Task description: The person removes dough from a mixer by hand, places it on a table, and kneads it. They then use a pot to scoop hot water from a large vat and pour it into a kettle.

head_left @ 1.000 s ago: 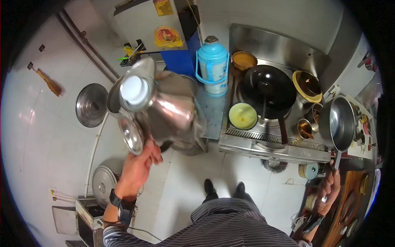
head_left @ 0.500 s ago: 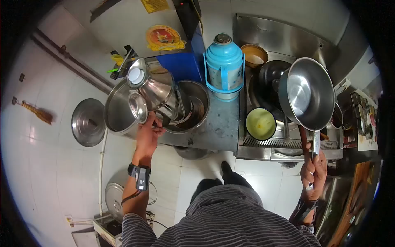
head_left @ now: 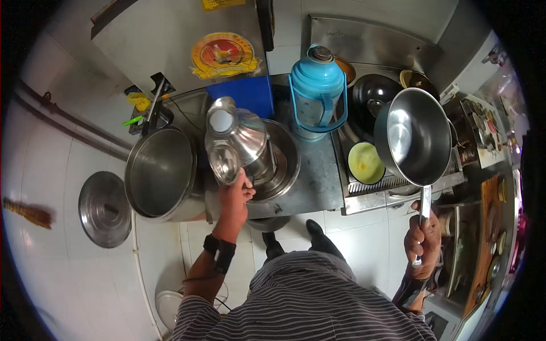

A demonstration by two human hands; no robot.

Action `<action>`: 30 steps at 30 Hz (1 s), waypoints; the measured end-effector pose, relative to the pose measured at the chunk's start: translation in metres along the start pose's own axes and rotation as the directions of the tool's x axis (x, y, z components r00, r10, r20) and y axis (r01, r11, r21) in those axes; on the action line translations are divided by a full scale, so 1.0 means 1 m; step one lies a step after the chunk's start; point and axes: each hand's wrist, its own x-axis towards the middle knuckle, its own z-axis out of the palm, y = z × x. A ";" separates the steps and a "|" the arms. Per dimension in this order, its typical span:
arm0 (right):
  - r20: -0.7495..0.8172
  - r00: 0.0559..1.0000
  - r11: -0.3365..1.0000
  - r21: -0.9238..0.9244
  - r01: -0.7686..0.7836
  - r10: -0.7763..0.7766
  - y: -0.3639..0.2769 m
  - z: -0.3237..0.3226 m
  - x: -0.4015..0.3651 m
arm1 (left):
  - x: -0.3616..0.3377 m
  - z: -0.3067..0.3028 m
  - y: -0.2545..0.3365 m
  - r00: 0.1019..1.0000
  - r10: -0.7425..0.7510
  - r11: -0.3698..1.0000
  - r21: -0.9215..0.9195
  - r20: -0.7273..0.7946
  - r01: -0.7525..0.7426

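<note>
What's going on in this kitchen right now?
A person stands at a kitchen counter with both hands full. The left hand holds a steel kettle by its handle, over a round steel basin on the counter. The right hand holds a steel pan by its long handle, raised over the stove near a green bowl. A blue thermos stands between them, and a big pot sits at the left.

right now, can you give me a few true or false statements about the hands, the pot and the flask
1. The right hand holds a steel pan by its handle. True.
2. The left hand is empty. False: it grips a steel kettle.
3. The blue flask lies on its side. False: it stands upright.
4. The big steel pot has no lid on it. True.
</note>
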 end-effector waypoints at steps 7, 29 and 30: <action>-0.031 0.999 0.997 0.072 0.020 -0.018 0.058 0.052 -0.036 | 0.000 -0.016 -0.004 0.990 -0.062 0.998 -0.013 0.128 0.064; -0.120 0.968 0.970 0.127 -0.207 0.222 0.103 0.045 -0.089 | 0.073 0.031 0.170 0.544 0.274 -0.219 0.602 0.793 -0.768; -0.102 0.983 0.986 0.076 -0.146 0.153 0.105 0.042 -0.091 | 0.072 0.033 0.171 0.539 0.272 -0.233 0.598 0.797 -0.767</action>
